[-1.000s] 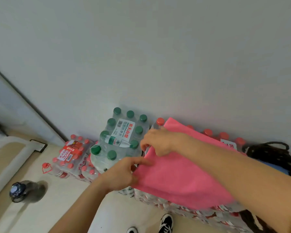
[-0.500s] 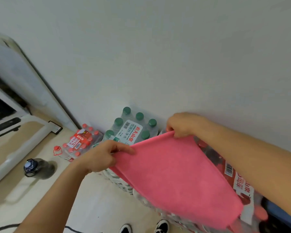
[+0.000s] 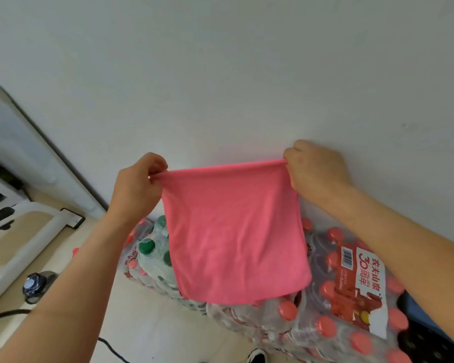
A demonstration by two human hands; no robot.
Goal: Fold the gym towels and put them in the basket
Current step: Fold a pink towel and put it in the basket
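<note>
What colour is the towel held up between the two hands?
Plain pink, no pattern. The towel shows in the head view, the only one, pinched by its top corners.

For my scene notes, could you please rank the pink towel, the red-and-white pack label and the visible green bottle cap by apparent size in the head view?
1. pink towel, held nearer the camera
2. red-and-white pack label
3. green bottle cap

pink towel (image 3: 233, 231), held up by top corners, hanging flat, lightly creased

Towel held before the wall, above the bottle packs.
We grip the towel (image 3: 233, 231) top corners: left hand (image 3: 135, 184) left, right hand (image 3: 316, 171) right; bottle packs (image 3: 338, 297) behind and below.
</note>
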